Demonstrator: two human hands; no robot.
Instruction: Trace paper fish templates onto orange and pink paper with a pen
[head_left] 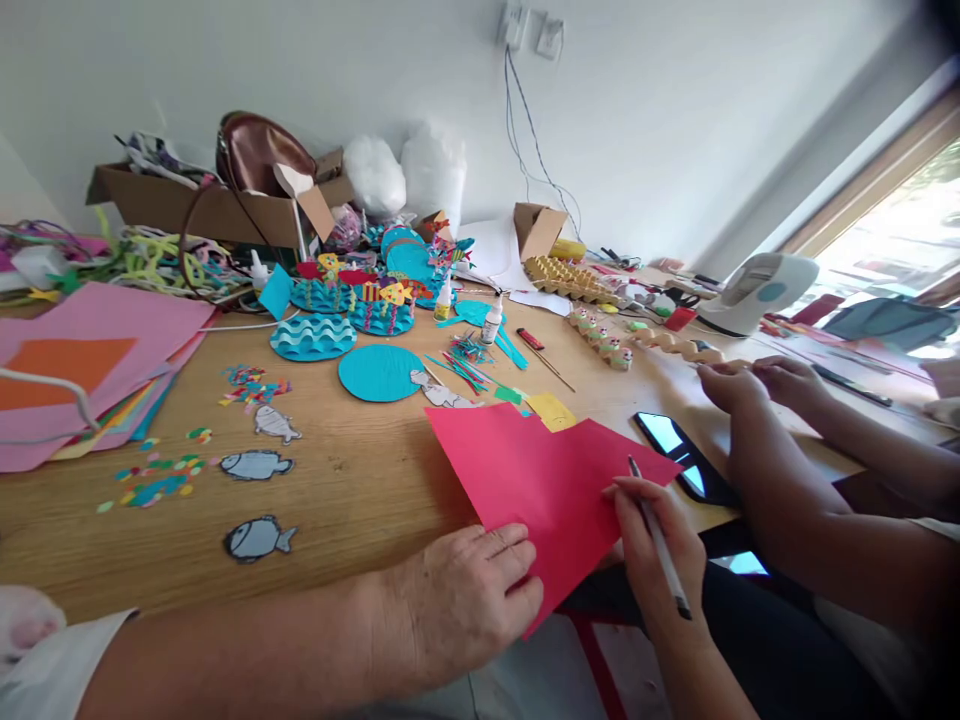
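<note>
A sheet of red paper (555, 470), with a crease and a notched far edge, lies over the table's front edge and partly overhangs it. My left hand (476, 595) is closed on its near left edge, fingers bent on top; the thumb is hidden. Between the fingers of my right hand (660, 540) is a pen (664, 560) with a clear barrel and black end, slanting over the paper's right part. Fish cutouts (257, 465) drawn in black outline lie left of the paper. Beyond it is a blue paper disc (381, 373).
At right, another person's hands (739, 385) hold an egg-carton strip (679, 347). A phone (682, 455) lies beside the red paper. Glue bottles (492, 322), decorated blue pieces (313, 337), paper confetti (161, 478) and coloured sheets (97, 350) cover other parts of the table.
</note>
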